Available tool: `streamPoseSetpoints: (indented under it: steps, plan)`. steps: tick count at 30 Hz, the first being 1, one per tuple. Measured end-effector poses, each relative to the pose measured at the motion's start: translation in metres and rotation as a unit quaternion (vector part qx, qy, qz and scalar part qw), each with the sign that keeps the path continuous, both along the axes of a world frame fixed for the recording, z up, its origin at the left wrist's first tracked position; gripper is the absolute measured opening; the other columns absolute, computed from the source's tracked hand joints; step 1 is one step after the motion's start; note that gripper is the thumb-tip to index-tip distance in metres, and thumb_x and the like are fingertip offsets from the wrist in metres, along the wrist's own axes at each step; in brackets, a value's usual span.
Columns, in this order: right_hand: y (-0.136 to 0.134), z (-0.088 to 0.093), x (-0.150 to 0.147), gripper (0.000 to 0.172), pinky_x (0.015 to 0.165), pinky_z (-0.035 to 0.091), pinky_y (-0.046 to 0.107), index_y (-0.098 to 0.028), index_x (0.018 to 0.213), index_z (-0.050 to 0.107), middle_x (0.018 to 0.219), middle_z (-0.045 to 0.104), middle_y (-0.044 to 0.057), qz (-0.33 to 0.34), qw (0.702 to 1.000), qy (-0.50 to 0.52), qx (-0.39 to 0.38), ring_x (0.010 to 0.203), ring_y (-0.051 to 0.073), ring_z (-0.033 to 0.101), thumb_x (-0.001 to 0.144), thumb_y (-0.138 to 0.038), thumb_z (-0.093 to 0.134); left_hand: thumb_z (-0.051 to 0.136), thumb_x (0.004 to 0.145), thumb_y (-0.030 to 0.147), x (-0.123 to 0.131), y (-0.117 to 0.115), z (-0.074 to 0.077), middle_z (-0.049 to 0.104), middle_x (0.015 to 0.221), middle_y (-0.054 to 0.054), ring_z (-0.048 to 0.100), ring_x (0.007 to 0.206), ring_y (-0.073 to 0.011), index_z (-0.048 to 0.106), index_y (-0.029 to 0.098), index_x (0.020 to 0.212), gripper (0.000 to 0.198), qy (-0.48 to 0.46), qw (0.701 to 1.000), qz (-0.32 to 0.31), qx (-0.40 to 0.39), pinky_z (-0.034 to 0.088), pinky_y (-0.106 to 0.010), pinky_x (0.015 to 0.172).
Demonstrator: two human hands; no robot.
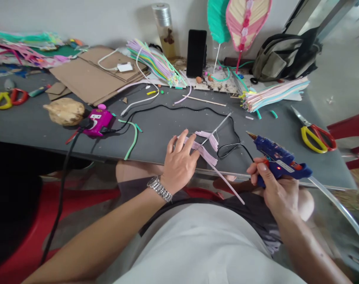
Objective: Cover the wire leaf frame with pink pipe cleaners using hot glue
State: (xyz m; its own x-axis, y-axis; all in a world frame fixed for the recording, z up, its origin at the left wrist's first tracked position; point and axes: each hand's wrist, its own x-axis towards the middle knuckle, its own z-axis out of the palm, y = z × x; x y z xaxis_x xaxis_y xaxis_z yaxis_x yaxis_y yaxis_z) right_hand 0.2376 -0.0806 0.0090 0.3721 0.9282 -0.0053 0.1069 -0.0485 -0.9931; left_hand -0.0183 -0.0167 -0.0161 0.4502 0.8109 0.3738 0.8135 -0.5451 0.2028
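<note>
My left hand [179, 165], with a metal watch on the wrist, rests at the front of the grey table. Its thumb and index finger hold the near end of a lilac pipe-cleaner piece [208, 154], while the other fingers are spread. A thin stem runs through the piece, and a long lilac pipe cleaner [228, 184] sticks out past the table edge. Farther back lies a second short lilac part [210, 138]. My right hand [274, 185] is closed around a blue hot glue gun [275, 154], its nozzle pointing left, clear of the lilac piece. A clear glue stick [339, 201] trails from its rear.
A black cord [197, 108] crosses the table from a magenta power adapter [99, 122]. Scissors [315, 136] lie at right. Pipe-cleaner bundles [275, 94], cardboard [87, 75], a phone [196, 53], a bottle [164, 31] and a bag [281, 55] stand behind.
</note>
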Motion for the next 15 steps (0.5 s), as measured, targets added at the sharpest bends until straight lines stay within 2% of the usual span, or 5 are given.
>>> streamPoseSetpoints:
  steps: [5, 10, 13, 15]
  plan:
    - [0.000, -0.004, 0.000, 0.030, 0.056, 0.052, 0.029, -0.023, 0.094, 0.072, 0.074, 0.071, 0.000, -0.001, 1.000, 0.019, 0.007, 0.054, 0.013, 0.058, 0.086, -0.051, 0.079, 0.054, 0.090, 0.004, 0.002, -0.001, 0.005, 0.057, 0.153, -0.015, 0.041, 0.151, -0.0384, 0.073, 0.018, 0.089, 0.024, 0.041, 0.999, -0.022, 0.007, 0.035, -0.067, 0.120]
    - [0.001, -0.005, 0.005, 0.029, 0.056, 0.051, 0.029, -0.022, 0.096, 0.071, 0.075, 0.071, 0.000, -0.007, 1.000, 0.014, 0.018, 0.054, 0.013, 0.058, 0.088, -0.049, 0.078, 0.058, 0.086, 0.004, 0.001, -0.001, 0.008, 0.058, 0.152, -0.015, 0.043, 0.150, -0.0385, 0.074, 0.019, 0.091, 0.022, 0.017, 0.999, -0.027, -0.027, 0.035, -0.068, 0.121]
    - [0.005, 0.002, 0.017, 0.027, 0.057, 0.051, 0.028, -0.022, 0.096, 0.070, 0.075, 0.071, 0.000, -0.042, 0.998, -0.001, 0.049, 0.054, 0.013, 0.060, 0.088, -0.046, 0.078, 0.061, 0.087, 0.008, 0.000, -0.006, 0.008, 0.056, 0.154, -0.015, 0.041, 0.151, -0.0396, 0.075, 0.019, 0.097, 0.020, -0.005, 0.999, -0.014, -0.032, 0.033, -0.068, 0.121]
    - [0.009, 0.007, 0.028, 0.026, 0.056, 0.050, 0.028, -0.022, 0.095, 0.068, 0.074, 0.070, -0.001, -0.078, 0.993, -0.017, 0.083, 0.053, 0.013, 0.060, 0.088, -0.045, 0.077, 0.067, 0.090, 0.018, 0.000, -0.011, 0.007, 0.054, 0.156, -0.017, 0.038, 0.153, -0.0415, 0.075, 0.019, 0.105, 0.017, -0.022, 0.999, -0.003, -0.036, 0.031, -0.070, 0.122]
